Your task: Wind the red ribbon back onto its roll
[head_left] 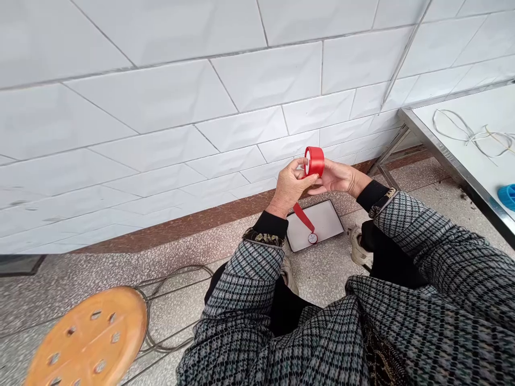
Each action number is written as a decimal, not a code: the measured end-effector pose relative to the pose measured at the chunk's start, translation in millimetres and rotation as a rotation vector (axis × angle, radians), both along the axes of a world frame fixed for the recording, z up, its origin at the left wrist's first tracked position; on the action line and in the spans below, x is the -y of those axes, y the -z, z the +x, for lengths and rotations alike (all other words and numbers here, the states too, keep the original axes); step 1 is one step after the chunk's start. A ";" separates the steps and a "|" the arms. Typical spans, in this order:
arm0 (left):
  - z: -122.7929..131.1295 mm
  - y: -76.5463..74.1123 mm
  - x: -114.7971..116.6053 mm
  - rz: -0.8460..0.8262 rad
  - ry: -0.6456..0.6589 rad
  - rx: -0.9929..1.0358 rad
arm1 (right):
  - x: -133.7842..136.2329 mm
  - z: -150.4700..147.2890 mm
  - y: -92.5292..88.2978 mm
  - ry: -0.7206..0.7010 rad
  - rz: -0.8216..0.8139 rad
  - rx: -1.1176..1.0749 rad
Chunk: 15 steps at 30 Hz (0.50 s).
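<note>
Workroom, probably; exact type unclear.
White wall tiles, speckled floor, metal-edged table, loose cable, orange stool.

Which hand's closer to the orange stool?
Left. The left hand, holding the red ribbon roll, is up and right of the orange stool in the picture; the right hand is farther right, beyond the roll.

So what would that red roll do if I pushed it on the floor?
Stood on its edge, the red roll would probably roll, because it's round. It might then tip onto its flat side, as it's fairly narrow. It may feel slippery too, since its outside looks shiny.
</note>
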<state>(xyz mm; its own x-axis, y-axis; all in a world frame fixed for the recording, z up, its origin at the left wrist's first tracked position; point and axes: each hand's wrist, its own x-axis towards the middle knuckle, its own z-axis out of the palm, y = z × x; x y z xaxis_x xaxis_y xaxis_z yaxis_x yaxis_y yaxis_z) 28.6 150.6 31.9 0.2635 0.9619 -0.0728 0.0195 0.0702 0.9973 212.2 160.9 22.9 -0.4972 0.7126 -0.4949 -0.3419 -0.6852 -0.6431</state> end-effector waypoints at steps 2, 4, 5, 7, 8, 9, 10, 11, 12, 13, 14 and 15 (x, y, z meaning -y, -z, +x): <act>-2.6 -2.2 1.7 -0.073 0.037 0.069 | -3.2 3.6 0.3 0.005 0.100 0.066; -5.3 -5.2 3.2 -0.155 0.090 0.135 | -7.3 8.1 -0.4 0.012 0.233 0.162; -6.6 -6.7 3.7 -0.191 0.115 0.158 | -9.3 10.4 -0.9 0.010 0.299 0.218; -8.8 -9.1 4.1 -0.239 0.145 0.176 | -12.3 14.1 -2.1 -0.001 0.404 0.327; -9.6 -9.8 4.1 -0.253 0.150 0.175 | -13.0 15.1 -2.6 -0.008 0.436 0.369; -10.3 -10.2 4.0 -0.261 0.151 0.173 | -13.2 15.3 -2.9 -0.012 0.455 0.399; -10.9 -10.2 3.7 -0.267 0.151 0.172 | -12.8 14.8 -3.1 -0.012 0.466 0.418; -11.2 -9.9 3.4 -0.271 0.151 0.171 | -12.2 13.5 -3.2 -0.008 0.467 0.430; -11.4 -9.4 3.1 -0.274 0.150 0.172 | -11.4 11.6 -3.2 -0.003 0.461 0.436; -11.3 -8.8 2.9 -0.277 0.148 0.172 | -10.6 9.4 -3.1 0.007 0.449 0.441; -10.9 -8.2 2.7 -0.279 0.145 0.171 | -9.9 7.1 -2.8 0.021 0.433 0.446; -10.1 -7.5 2.6 -0.282 0.141 0.166 | -9.7 5.1 -2.5 0.039 0.415 0.450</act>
